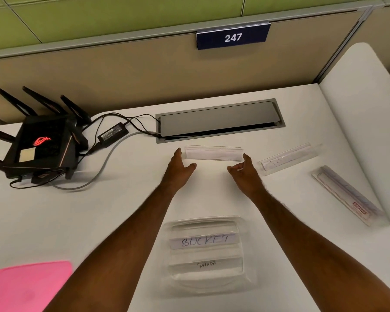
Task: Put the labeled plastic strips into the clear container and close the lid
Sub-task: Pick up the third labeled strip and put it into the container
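A clear plastic strip (214, 153) with a white paper insert lies flat on the white desk, in front of the cable hatch. My left hand (180, 169) is at its left end with fingers straight and thumb spread. My right hand (244, 171) is at its right end, fingers loosely bent and empty. Both fingertips are at the strip's ends; contact is unclear. Near me stands the clear container (207, 224), holding a strip marked SOCKET (203, 240) and one marked PANDA (206, 265). Two more strips lie to the right, one (288, 158) angled and a longer one (345, 194) with a red label.
A pink lid (29, 287) lies at the near left corner. A black router (43, 143) with antennas, its power adapter (113, 133) and cables fill the far left. A grey cable hatch (218, 119) is set into the desk. A white rounded divider (369, 91) rises at the right.
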`<state>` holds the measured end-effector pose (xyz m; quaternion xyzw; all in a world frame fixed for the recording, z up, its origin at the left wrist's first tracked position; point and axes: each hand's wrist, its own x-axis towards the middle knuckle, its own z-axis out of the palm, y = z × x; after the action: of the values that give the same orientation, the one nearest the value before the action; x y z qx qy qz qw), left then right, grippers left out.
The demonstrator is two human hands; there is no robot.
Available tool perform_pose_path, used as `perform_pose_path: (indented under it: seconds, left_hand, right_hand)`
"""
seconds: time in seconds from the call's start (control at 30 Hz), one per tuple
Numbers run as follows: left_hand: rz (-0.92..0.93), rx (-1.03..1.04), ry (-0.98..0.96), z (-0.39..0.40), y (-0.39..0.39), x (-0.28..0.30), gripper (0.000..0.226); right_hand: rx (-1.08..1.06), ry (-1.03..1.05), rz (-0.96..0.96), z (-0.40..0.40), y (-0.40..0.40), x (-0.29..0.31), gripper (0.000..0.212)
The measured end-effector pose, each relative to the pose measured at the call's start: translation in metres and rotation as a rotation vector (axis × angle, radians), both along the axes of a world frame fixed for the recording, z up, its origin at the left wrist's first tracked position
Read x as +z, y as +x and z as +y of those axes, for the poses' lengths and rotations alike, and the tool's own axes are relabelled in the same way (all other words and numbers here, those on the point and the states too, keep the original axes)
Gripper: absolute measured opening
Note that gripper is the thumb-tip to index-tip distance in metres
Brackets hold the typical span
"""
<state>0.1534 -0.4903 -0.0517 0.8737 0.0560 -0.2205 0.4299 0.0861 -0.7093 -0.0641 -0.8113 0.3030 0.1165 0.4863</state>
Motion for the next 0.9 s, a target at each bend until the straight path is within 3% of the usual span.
perform_pose_path:
  seconds: [0.2, 0.43, 0.7, 0.9]
  left_hand:
    - [-0.021, 0.05, -0.064, -0.006, -0.001, -0.005, 0.074]
    - [-0.025, 0.077, -0.088, -0.003, -0.01, 0.003, 0.076]
    - [-0.091, 0.105, -0.129, 0.007, -0.031, 0.031, 0.081]
    - [-0.134, 0.14, -0.149, 0.022, -0.062, 0.059, 0.08]
  right_hand:
    - [-0.008, -0.036, -0.029, 0.001, 0.0, 0.002, 0.056]
    - [0.027, -0.033, -0.091, 0.001, -0.008, 0.009, 0.059]
    - [0.11, -0.251, -0.343, -0.001, -0.041, 0.03, 0.061]
    - [0.195, -0.158, -0.452, -0.002, -0.071, 0.05, 0.063]
